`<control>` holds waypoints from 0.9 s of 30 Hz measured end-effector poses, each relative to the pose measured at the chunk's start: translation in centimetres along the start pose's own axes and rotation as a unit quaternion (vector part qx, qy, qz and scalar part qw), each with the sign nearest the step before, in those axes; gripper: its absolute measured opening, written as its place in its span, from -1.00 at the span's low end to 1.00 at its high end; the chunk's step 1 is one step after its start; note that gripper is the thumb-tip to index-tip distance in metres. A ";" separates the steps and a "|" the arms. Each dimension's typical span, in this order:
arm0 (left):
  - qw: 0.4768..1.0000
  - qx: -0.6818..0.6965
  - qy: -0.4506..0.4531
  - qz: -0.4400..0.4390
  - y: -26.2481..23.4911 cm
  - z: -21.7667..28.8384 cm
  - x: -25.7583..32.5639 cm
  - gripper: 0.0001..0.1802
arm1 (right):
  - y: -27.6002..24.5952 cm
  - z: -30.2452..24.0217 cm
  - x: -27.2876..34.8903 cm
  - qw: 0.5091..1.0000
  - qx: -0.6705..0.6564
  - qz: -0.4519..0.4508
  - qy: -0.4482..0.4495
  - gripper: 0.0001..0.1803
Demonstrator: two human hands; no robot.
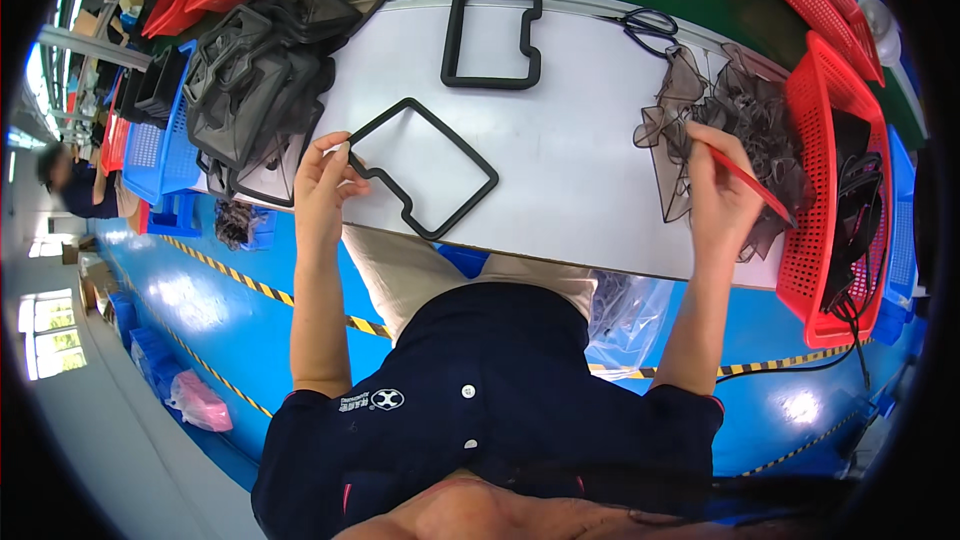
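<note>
Thin black rubber gasket [425, 168]: a flat loop, roughly rectangular with rounded corners and one notched side, matte and limp. It lies on the white tabletop [580, 140], near the near edge and partly overhanging it. Left hand [322, 185]: fingers pressed together, pinching the gasket's left corner. Right hand [722, 198]: closed around a slim red stick-like tool [748, 180], well right of the gasket, resting at a heap of thin, translucent grey scraps [735, 110], crumpled and ragged.

Thicker black gasket [492, 37]: same notched outline, heavier rim, lying beyond the thin gasket toward the far edge. Black scissors [650, 25]: far right of it. Pile of black rubber frames [255, 90]: stacked left of the thin gasket, spilling over the tabletop's left edge. Red mesh basket [825, 190]: right of the scraps, holding dark parts. Smooth bare surface lies open between the thin gasket and the scraps.
</note>
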State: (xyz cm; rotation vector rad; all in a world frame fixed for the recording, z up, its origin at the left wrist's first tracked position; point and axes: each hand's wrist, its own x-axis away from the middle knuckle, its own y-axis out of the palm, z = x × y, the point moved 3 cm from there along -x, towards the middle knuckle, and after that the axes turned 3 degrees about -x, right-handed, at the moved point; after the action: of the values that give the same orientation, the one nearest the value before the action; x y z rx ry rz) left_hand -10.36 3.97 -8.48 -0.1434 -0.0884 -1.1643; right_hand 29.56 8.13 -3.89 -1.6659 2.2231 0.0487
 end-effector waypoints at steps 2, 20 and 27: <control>0.999 0.043 0.026 -0.013 0.3 1.4 0.1 -0.72 | 4.7 -0.8 1.2 0.975 -0.144 -0.165 0.039 -0.75; 0.983 -0.054 0.042 -0.171 7.2 4.1 0.3 -0.65 | 14.4 -6.5 -2.0 0.895 -0.199 -0.398 0.017 -0.63; 0.897 -0.380 0.213 -0.078 10.7 8.7 -7.1 -0.45 | 14.3 -2.4 -9.1 0.970 0.112 -0.214 -0.022 -0.54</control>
State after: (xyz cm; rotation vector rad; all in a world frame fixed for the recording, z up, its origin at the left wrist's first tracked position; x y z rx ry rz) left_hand -3.28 15.97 -1.67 -0.5747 0.7696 -1.3161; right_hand 17.69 20.31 -1.50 -1.9482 1.7188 -0.2629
